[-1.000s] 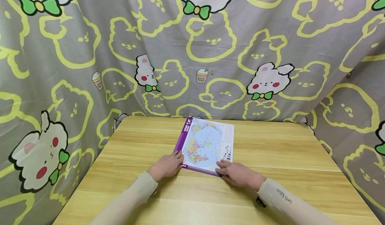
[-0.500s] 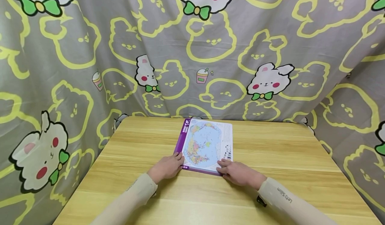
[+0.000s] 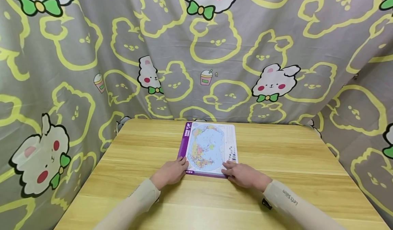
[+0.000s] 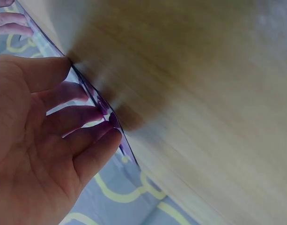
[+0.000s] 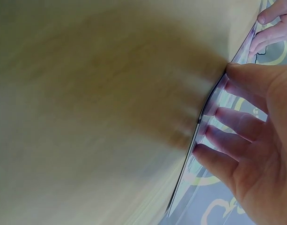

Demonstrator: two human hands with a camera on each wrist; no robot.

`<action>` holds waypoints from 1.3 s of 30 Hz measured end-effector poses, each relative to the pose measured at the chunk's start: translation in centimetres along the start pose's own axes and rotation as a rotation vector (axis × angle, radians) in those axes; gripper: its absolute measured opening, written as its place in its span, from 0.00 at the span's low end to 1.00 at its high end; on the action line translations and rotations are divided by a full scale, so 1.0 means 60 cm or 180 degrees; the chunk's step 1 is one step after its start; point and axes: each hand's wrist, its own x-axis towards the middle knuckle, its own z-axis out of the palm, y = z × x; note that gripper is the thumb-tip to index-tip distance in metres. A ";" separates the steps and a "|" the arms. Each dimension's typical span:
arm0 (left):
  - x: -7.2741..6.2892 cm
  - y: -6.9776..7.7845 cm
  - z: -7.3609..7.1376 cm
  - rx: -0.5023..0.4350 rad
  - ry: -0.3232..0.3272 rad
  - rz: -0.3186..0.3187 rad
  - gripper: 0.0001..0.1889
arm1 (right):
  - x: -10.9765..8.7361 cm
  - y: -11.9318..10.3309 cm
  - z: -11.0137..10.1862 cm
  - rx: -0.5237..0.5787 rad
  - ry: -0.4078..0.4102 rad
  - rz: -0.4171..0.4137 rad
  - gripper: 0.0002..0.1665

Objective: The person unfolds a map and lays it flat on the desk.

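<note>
A flat world map board with a purple strip down its left side and along its near edge lies on the wooden table. At its near left corner rests my left hand, fingertips on the purple border. My right hand touches the near right corner. Seen from the left wrist, the fingers of that hand lie loosely bent on the board's thin edge, with the thumb at the table surface. The right wrist view has the right hand's fingertips spread along the board's dark rim.
The wooden table spreads out to both sides of the board and in front of it. A grey curtain with yellow outlines and rabbit faces hangs behind the far edge and on both sides.
The map board has turned slightly counterclockwise, its far edge shifting left, so it lies straighter. Both hands stay at the near corners with only slight movement.
</note>
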 end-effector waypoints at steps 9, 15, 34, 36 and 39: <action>-0.002 0.001 0.004 0.0013 -0.0033 -0.0008 0.22 | 0.001 0.003 -0.001 0.0032 0.0064 -0.0033 0.21; -0.002 0.002 0.006 0.0055 -0.0014 0.0013 0.21 | 0.002 0.005 -0.002 0.0090 0.0035 0.0013 0.21; -0.006 0.014 0.005 0.0067 -0.0069 -0.0041 0.22 | 0.006 0.016 0.000 0.0127 0.0048 0.0044 0.21; -0.006 0.015 0.005 0.0046 -0.0079 -0.0065 0.22 | 0.006 0.017 0.000 0.0138 0.0053 0.0051 0.21; -0.007 0.017 0.004 0.0033 -0.0083 -0.0087 0.22 | 0.007 0.017 -0.002 0.0157 0.0064 0.0055 0.20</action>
